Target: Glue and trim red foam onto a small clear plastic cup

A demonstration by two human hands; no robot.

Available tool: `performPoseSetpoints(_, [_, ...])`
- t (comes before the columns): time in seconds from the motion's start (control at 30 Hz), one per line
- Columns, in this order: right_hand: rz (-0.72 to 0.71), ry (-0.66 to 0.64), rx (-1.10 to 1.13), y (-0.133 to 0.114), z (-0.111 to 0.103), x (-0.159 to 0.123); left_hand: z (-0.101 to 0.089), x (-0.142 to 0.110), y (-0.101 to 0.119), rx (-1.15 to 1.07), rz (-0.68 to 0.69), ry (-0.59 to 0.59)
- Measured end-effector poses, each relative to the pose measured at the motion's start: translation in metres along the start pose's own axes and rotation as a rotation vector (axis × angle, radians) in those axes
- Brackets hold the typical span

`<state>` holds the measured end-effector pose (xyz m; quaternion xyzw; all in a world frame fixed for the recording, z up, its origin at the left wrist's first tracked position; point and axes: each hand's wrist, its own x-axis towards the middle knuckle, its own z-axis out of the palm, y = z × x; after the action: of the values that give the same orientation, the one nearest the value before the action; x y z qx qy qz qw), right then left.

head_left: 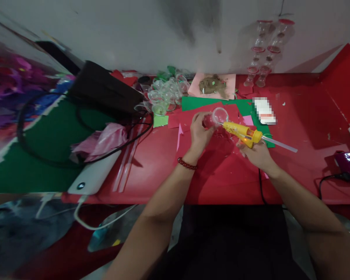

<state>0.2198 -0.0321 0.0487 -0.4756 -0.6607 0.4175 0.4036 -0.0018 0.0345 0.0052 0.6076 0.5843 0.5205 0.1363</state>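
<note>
Left hand (pixel 200 131) curls round a small clear plastic cup (pixel 220 116), fingers and thumb closed on its side, with the round rim facing up; whether a second cup is joined to it behind the fingers, I cannot tell. Right hand (pixel 258 154) is wrapped about the grip of a yellow plastic glue gun (pixel 242 131), whose metal nozzle points at the cup and looks to be at or just beside its lower rim; a translucent glue stick (pixel 280 144) juts from the back of the gun. Both hands are above overlapping red paper sheets (pixel 218 167) on the red tabletop (pixel 303 167), a green sheet (pixel 218 102) lying beyond them; further back are a heap of clear plastic cups (pixel 166 93) and a pink sheet (pixel 230 79) bearing a brown clump (pixel 212 86); at the wall stand two columns of joined clear cups (pixel 259 50). I would judge the step in hand to be putting hot glue on the cup; any move of the nozzle from here calls for a steady left grip, fingertips kept off the hot metal, and a light, even squeeze of the trigger.
</note>
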Motion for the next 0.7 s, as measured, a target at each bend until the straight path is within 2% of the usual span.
performPoseSetpoints(0.2, [0.020, -0.013, -0.019, 0.0036, -0.0008, 0.0000, 0.0002, 0.0026, -0.0072, -0.043, -0.058, 0.022])
performPoseSetpoints(0.7, [0.044, 0.053, 0.005, 0.0057, -0.0047, 0.0026, -0.0016, 0.0035, -0.0006, -0.138, -0.084, 0.058])
